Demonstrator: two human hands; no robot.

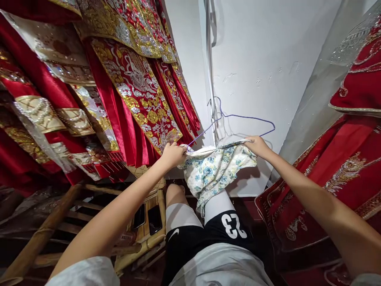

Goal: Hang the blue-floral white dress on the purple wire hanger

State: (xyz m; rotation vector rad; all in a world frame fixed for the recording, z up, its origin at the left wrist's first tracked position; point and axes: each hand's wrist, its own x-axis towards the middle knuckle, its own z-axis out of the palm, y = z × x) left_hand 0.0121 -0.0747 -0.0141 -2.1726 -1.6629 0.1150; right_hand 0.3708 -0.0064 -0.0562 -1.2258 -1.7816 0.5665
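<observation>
A thin purple wire hanger [238, 117] is held out in front of me against the white wall. A white garment with blue flowers [214, 171] hangs from its lower bar and droops over my knees. My left hand [174, 154] is closed on the hanger's left end together with the cloth. My right hand [256, 145] pinches the garment's edge at the hanger's right side. Both arms are stretched forward.
Red garments with gold and silver embroidery [133, 83] hang in a row on the left. Another red embroidered robe [342, 167] hangs on the right. A bamboo stool [149, 222] with two dark phones on it stands by my left leg. My black shorts [208, 234] show below.
</observation>
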